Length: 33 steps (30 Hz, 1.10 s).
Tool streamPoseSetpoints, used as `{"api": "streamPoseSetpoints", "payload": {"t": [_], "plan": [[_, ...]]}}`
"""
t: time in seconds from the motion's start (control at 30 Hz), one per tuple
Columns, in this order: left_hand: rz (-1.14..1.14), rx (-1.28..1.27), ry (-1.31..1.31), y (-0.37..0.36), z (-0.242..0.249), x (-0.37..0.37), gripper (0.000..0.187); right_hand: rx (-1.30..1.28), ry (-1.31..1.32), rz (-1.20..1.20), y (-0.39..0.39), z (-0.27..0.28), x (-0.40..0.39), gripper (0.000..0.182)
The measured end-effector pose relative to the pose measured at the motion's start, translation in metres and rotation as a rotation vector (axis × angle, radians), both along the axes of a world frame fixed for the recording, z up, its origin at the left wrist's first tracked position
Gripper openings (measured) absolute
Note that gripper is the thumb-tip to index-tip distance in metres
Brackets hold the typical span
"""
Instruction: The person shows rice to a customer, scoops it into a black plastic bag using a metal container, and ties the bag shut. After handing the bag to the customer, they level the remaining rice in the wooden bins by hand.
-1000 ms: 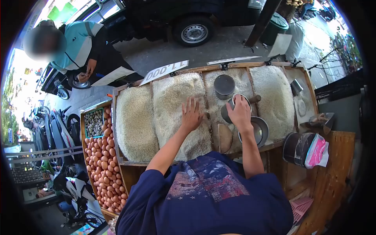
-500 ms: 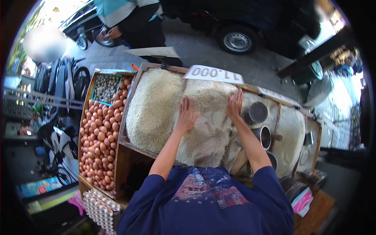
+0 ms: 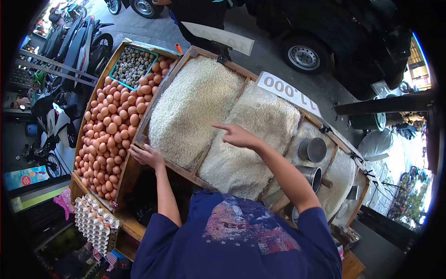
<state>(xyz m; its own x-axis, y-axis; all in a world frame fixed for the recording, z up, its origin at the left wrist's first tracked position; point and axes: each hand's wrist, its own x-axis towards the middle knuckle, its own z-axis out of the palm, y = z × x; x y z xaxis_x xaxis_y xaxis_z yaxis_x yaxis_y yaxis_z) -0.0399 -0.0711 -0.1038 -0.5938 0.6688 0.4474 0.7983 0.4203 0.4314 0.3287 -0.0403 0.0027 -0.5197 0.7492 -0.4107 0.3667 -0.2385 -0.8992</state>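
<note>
My left hand [image 3: 147, 156] rests on the near-left corner of the wooden bin frame [image 3: 139, 132], its fingers stretched out and empty. Over the rice bins, my right hand [image 3: 239, 136] points left with the index finger out and the others partly bent, holding nothing. That fingertip is near the border between the left heap of rice [image 3: 186, 107] and the middle heap of rice [image 3: 260, 111]. Brown eggs [image 3: 114, 123] fill the tray just left of my left hand. A white price sign [image 3: 289, 93] reading 11.000 stands at the middle bin's far edge.
Small speckled eggs [image 3: 134, 66] sit in a teal basket. Metal measuring cups [image 3: 312, 149] stand on the rice to the right. Stacked egg cartons [image 3: 95, 223] are at lower left. Beyond the stall are a person's dark clothing [image 3: 204, 28], a vehicle wheel [image 3: 303, 56] and parked motorbikes [image 3: 76, 51].
My left hand has moved from the middle rice to the bin's near-left corner. My right hand has come left from the middle bin's right side and now points. The view has turned.
</note>
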Motion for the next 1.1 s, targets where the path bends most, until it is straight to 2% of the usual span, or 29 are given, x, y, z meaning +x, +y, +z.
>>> {"api": "streamPoseSetpoints", "payload": {"t": [0.07, 0.1, 0.17, 0.23, 0.27, 0.57, 0.87, 1.1], "plan": [[0.183, -0.057, -0.278, 0.011, -0.043, -0.015, 0.067, 0.039, -0.048, 0.090, 0.031, -0.019, -0.028, 0.069], [0.267, -0.077, -0.419, 0.021, -0.050, -0.028, 0.068, 0.027, -0.111, 0.126, 0.037, -0.029, -0.042, 0.070], [0.271, -0.100, -0.482, 0.021, -0.046, -0.028, 0.069, 0.065, -0.128, 0.110, 0.051, -0.018, -0.057, 0.073], [0.281, -0.111, -0.438, 0.018, -0.036, -0.022, 0.068, -0.164, -0.164, 0.131, 0.050, 0.027, -0.063, 0.075], [0.291, -0.115, -0.446, 0.019, -0.035, -0.020, 0.068, -0.234, -0.184, 0.172, 0.051, 0.029, -0.062, 0.076], [0.319, -0.144, -0.456, 0.022, -0.045, -0.021, 0.069, -0.107, -0.255, 0.123, 0.042, 0.039, -0.072, 0.076], [0.331, -0.152, -0.453, 0.022, -0.041, -0.018, 0.070, 0.225, -0.303, 0.165, 0.029, 0.032, -0.076, 0.073], [0.333, -0.164, -0.459, 0.023, -0.038, -0.018, 0.070, 0.187, -0.338, 0.185, 0.026, 0.031, -0.075, 0.071]]}}
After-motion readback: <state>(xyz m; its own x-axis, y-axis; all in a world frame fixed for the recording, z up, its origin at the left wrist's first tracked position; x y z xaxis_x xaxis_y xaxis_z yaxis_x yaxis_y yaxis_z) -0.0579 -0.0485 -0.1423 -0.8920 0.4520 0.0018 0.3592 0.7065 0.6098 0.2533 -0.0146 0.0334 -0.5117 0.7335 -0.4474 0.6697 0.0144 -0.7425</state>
